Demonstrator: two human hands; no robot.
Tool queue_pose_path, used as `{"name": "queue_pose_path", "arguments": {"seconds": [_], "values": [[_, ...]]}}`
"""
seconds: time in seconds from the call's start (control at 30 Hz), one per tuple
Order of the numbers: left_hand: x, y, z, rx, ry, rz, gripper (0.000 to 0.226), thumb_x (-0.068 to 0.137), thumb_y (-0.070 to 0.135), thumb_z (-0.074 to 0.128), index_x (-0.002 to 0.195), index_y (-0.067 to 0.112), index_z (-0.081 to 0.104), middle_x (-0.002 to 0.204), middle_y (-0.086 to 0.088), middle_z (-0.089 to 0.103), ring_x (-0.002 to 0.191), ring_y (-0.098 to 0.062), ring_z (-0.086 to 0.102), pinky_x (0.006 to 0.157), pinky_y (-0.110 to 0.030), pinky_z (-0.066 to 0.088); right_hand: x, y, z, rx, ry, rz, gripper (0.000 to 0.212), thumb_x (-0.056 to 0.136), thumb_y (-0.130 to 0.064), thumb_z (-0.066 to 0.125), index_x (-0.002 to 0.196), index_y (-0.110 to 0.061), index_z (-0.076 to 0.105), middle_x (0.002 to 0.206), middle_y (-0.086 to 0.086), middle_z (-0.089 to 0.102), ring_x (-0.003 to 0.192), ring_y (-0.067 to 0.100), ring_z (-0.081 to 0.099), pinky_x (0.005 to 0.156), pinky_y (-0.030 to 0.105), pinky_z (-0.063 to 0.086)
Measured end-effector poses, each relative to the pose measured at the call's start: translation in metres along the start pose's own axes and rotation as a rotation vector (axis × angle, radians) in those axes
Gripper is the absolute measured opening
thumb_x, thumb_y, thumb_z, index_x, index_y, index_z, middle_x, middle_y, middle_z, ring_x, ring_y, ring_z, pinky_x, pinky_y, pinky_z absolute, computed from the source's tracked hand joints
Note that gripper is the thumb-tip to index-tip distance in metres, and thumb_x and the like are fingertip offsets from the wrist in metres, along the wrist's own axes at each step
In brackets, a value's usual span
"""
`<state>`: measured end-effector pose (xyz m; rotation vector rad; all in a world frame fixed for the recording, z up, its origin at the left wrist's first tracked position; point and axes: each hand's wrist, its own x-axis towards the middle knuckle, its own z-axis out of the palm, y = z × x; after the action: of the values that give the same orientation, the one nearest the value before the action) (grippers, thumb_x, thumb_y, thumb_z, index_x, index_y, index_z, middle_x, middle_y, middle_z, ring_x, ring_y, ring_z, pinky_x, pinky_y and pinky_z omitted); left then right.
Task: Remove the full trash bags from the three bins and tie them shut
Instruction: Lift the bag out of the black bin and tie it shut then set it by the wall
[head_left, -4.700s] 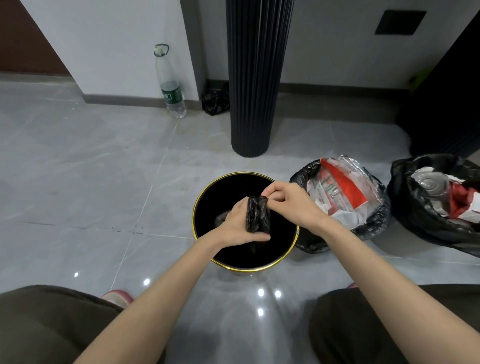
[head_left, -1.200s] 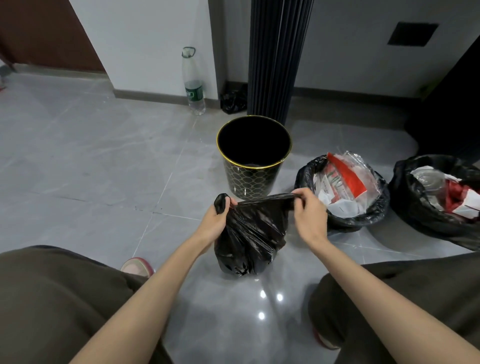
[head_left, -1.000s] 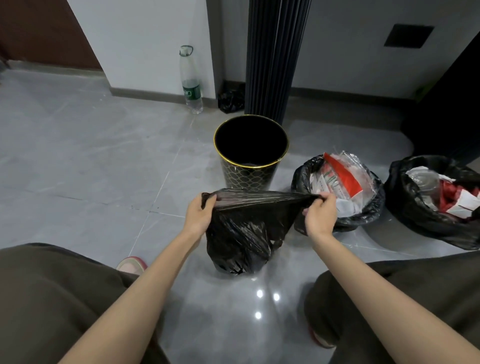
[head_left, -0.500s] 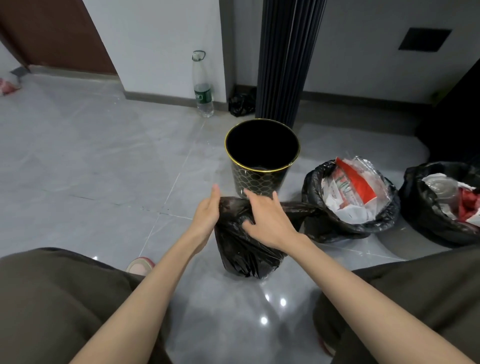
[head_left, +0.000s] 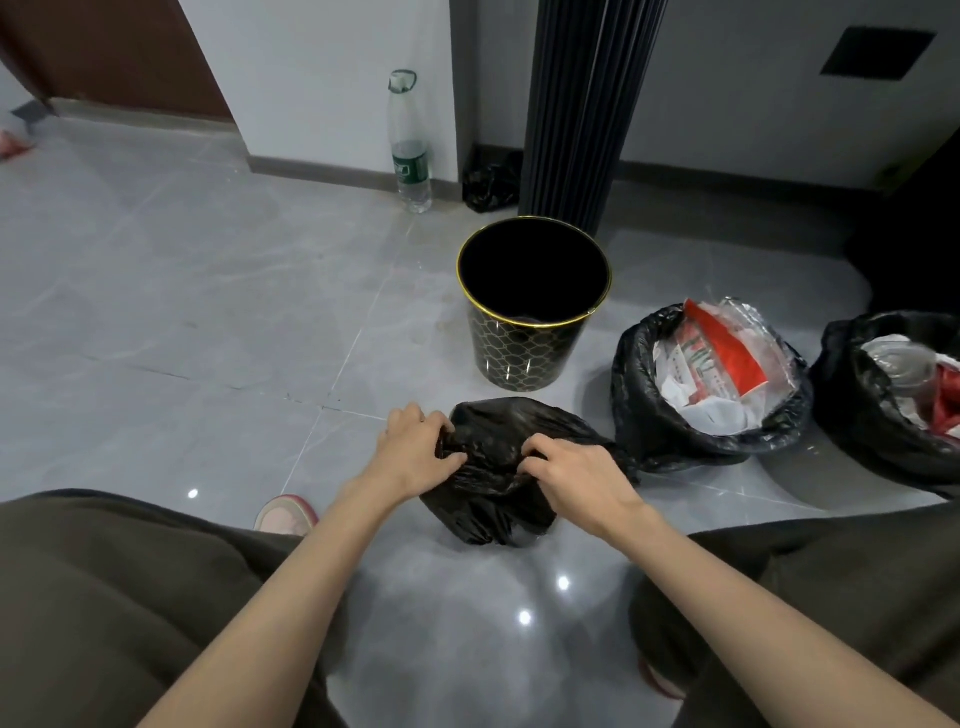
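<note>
A black trash bag sits on the floor between my knees. My left hand grips the bunched plastic at its top left, fingers curled into the folds. My right hand grips the top on the right side. Behind the bag stands a black bin with a gold rim, with no bag in it. To the right are two bins lined with black bags: one holds red and white packaging, the other holds a clear bottle and red scraps.
A black fluted column rises behind the unlined bin. A plastic bottle and a small black bag stand by the wall. My shoe is left of the bag. Grey tile floor stretches to the left.
The bag came out of the gold-rimmed bin and onto the floor. Its mouth was pulled wide, then both hands came together on top and now gather the plastic there.
</note>
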<state>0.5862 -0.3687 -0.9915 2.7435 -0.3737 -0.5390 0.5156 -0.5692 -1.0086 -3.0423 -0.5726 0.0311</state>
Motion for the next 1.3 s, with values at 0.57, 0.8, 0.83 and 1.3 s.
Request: {"name": "queue_pose_path", "arguments": {"seconds": [0.57, 0.8, 0.83, 1.3], "values": [[0.004, 0.009, -0.025, -0.899, 0.38, -0.117, 0.022, 0.097, 0.011, 0.041, 0.095, 0.011, 0.063, 0.08, 0.006, 0.058, 0.075, -0.004, 0.051, 0.065, -0.009, 0.04, -0.007, 0.008, -0.012, -0.11, 0.177, -0.025, 0.029, 0.081, -0.043, 0.058, 0.061, -0.023, 0.064, 0.057, -0.006, 0.056, 0.052, 0.014, 0.06, 0.04, 0.021, 0.037], [0.001, 0.011, -0.022, -0.979, 0.286, -0.101, 0.03, 0.097, 0.015, 0.04, 0.069, 0.014, 0.051, 0.068, 0.0, 0.044, 0.063, -0.009, 0.039, 0.051, -0.013, 0.031, 0.002, -0.001, -0.026, -0.156, -0.052, 0.508, 0.047, 0.078, -0.042, 0.067, 0.11, -0.01, 0.057, 0.111, 0.011, 0.056, 0.107, 0.03, 0.049, 0.084, 0.039, 0.04], [0.001, 0.011, -0.022, -0.977, 0.27, -0.09, 0.03, 0.097, 0.016, 0.04, 0.07, 0.013, 0.052, 0.07, -0.002, 0.045, 0.065, -0.01, 0.04, 0.054, -0.015, 0.032, 0.005, -0.004, -0.029, -0.133, 0.03, 0.518, 0.06, 0.067, -0.05, 0.074, 0.104, -0.007, 0.055, 0.105, 0.012, 0.055, 0.099, 0.031, 0.05, 0.08, 0.04, 0.042], [0.005, 0.01, -0.021, -1.193, 0.07, -0.072, 0.038, 0.101, 0.027, 0.034, 0.067, 0.018, 0.046, 0.058, 0.006, 0.04, 0.062, -0.011, 0.037, 0.06, -0.024, 0.03, 0.063, -0.049, 0.002, 0.765, -0.057, 0.261, 0.114, 0.065, -0.065, 0.069, 0.151, -0.018, 0.011, 0.146, 0.002, 0.037, 0.139, 0.02, 0.025, 0.118, 0.048, 0.002]]}}
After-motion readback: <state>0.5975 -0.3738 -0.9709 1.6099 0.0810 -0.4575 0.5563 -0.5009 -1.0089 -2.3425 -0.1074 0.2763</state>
